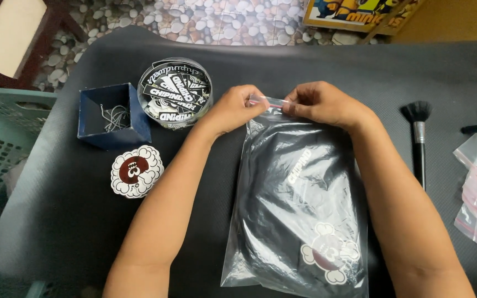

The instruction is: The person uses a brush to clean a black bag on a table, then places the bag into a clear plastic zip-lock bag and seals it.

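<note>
Clear zip bag (299, 209) flat on dark bench (56, 221), holding folded black garment with white print and cloud-shaped sticker. Left hand (236, 107) and right hand (321, 102) pinching its red seal strip. Left of bag: round tub (175, 92) of stickers, blue box (114, 116) with chain.

both forearms bare (no sleeves, no jewellery).

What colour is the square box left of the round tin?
Dark blue box, clearest in the head view.
</note>
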